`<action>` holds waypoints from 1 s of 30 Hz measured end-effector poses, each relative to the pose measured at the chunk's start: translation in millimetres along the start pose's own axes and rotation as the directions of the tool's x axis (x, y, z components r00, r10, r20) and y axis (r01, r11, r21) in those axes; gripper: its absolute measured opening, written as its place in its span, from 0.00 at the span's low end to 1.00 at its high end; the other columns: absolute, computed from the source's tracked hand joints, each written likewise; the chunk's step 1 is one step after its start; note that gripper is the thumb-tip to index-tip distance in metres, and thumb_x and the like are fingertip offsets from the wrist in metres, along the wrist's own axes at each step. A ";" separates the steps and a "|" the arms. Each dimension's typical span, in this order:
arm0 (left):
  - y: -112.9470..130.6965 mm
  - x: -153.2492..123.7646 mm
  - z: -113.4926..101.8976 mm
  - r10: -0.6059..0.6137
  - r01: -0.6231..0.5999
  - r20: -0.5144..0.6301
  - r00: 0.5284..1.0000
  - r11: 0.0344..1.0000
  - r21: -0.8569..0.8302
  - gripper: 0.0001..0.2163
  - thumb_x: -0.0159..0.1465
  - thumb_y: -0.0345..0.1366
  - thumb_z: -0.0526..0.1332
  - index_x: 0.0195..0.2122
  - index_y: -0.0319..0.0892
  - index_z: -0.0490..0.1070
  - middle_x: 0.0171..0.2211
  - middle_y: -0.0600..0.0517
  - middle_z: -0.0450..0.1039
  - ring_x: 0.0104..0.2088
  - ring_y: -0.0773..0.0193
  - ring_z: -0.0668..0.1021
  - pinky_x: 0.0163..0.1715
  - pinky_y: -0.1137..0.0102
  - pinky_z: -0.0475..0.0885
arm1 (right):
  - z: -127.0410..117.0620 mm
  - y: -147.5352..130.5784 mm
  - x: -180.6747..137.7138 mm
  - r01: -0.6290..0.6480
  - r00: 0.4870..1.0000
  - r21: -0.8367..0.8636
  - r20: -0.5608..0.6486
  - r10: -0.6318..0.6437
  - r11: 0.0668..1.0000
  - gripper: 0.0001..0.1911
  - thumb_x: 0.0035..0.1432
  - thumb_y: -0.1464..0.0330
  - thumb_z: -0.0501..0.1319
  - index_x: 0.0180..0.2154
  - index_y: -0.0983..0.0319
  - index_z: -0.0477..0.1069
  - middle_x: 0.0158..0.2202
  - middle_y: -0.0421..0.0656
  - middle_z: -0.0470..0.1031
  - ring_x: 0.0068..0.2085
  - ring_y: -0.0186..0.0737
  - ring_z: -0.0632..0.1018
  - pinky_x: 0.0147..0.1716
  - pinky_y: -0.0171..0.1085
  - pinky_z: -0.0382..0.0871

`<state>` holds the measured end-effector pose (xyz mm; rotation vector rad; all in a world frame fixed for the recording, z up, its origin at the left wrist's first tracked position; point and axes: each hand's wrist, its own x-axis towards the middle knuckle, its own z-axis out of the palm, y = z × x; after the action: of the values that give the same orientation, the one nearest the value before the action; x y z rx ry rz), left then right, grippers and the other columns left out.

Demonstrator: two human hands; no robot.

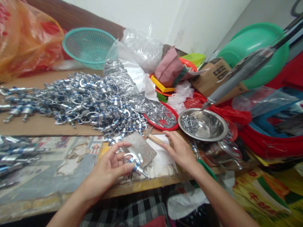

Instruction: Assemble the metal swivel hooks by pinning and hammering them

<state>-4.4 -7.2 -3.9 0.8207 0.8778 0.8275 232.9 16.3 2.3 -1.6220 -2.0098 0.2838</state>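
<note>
Looks like a small, makeshift workshop from where I'm standing: big heap of silver-and-blue metal fittings (pixel 90 102) on a worn, paper-covered bench (pixel 47 186), shallow red plastic tray (pixel 171 128) of little flat metal links (pixel 159 113), round shiny steel bowl (pixel 208 138) of thin metal pins (pixel 189 123), plus a flat grey metal plate (pixel 144 149) near a wooden-handled tool (pixel 155 139).

I see the left hand (pixel 107 168) and right hand (pixel 178 148) bare, with short nails and uncovered forearms (pixel 74 198). Over the lap I make out black, grey and white checked cloth (pixel 125 209) and a plain red patch (pixel 155 222), probably clothing, though blur softens both.
</note>
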 end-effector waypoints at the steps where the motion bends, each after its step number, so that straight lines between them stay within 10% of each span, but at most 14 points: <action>1: 0.0 0.4 -0.1 0.002 -0.002 0.004 1.000 1.000 0.002 0.27 0.51 0.34 0.68 0.49 0.45 0.58 0.32 0.54 0.75 0.34 0.62 0.77 0.35 0.70 0.69 | -1.9 10.9 -3.4 -0.018 0.995 -0.111 0.097 0.029 0.994 0.14 0.55 0.68 0.60 0.45 0.62 0.71 0.39 0.47 0.72 0.42 0.46 0.73 0.41 0.44 0.67; 5: -0.1 1.5 -0.7 0.004 -0.004 0.003 1.000 1.000 0.008 0.26 0.51 0.34 0.68 0.49 0.46 0.58 0.32 0.54 0.75 0.34 0.62 0.77 0.34 0.71 0.69 | -0.7 23.4 -16.8 -0.034 0.990 -0.242 0.126 0.066 0.970 0.16 0.57 0.67 0.57 0.48 0.64 0.68 0.40 0.50 0.69 0.42 0.49 0.72 0.43 0.47 0.67; 9: -0.2 1.2 -1.2 -0.014 0.014 -0.003 1.000 1.000 0.001 0.28 0.50 0.34 0.69 0.49 0.46 0.58 0.32 0.53 0.75 0.34 0.61 0.78 0.34 0.69 0.70 | 5.6 -19.5 -22.5 0.065 0.997 0.011 -0.044 -0.065 0.998 0.17 0.60 0.66 0.55 0.51 0.59 0.64 0.45 0.48 0.68 0.47 0.46 0.70 0.47 0.46 0.64; 14: -1.9 0.6 -1.8 0.015 -0.015 -0.005 1.000 1.000 0.010 0.26 0.52 0.34 0.68 0.49 0.47 0.59 0.32 0.54 0.75 0.34 0.62 0.77 0.35 0.69 0.70 | 23.7 -61.2 -16.2 0.019 0.999 0.192 0.045 -0.028 0.981 0.28 0.53 0.63 0.61 0.54 0.62 0.59 0.52 0.50 0.62 0.53 0.47 0.66 0.52 0.47 0.62; 20: -1.8 0.3 -0.2 0.021 -0.021 -0.025 0.999 1.000 0.005 0.26 0.50 0.33 0.69 0.48 0.45 0.60 0.30 0.55 0.75 0.31 0.65 0.77 0.32 0.73 0.70 | 15.9 -36.1 0.5 -0.268 0.960 0.335 0.178 0.219 0.903 0.08 0.51 0.66 0.62 0.31 0.64 0.76 0.28 0.43 0.76 0.29 0.38 0.76 0.30 0.36 0.70; 24: -1.5 -0.2 0.4 0.020 -0.020 -0.025 0.999 1.000 0.001 0.26 0.49 0.34 0.69 0.48 0.45 0.60 0.29 0.55 0.75 0.30 0.64 0.77 0.31 0.73 0.69 | 3.6 -47.0 -7.6 0.119 0.992 0.172 -0.059 -0.110 0.978 0.07 0.54 0.73 0.59 0.29 0.64 0.76 0.28 0.43 0.77 0.30 0.37 0.75 0.32 0.34 0.68; 30: -3.3 1.5 -0.2 0.036 -0.036 0.006 0.999 0.999 -0.002 0.25 0.51 0.34 0.68 0.48 0.45 0.59 0.31 0.54 0.75 0.32 0.65 0.76 0.33 0.72 0.70 | 14.9 -79.0 -22.2 0.423 0.904 -0.149 0.134 -0.406 0.894 0.14 0.54 0.80 0.51 0.33 0.63 0.73 0.30 0.44 0.71 0.31 0.38 0.70 0.29 0.34 0.64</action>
<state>-3.1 -7.2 -7.2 0.8393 0.8589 0.8572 161.7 -22.6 21.7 -1.2445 -2.4542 0.0272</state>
